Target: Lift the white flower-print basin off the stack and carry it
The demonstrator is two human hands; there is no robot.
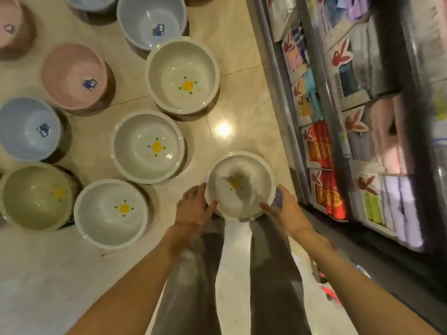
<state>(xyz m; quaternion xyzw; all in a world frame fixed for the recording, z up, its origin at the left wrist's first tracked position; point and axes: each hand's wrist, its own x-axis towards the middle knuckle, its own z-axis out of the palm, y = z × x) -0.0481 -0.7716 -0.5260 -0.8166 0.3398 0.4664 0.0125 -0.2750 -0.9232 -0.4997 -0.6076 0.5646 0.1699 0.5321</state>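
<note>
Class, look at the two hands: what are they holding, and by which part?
Both hold the white basin by its rim: left hand on the left side, right hand on the right side.

Bare floor [244, 97] between basins [148, 147] on the left and shelf rack [287, 117] on the right; narrow lane.

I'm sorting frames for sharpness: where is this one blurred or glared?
Head view: the white basin held between the left hand and right hand is motion-smeared, its yellow print streaked; the shelf packages at right blur too; a lamp glare sits on the glossy floor; the basins on the floor at left look sharper.
</note>
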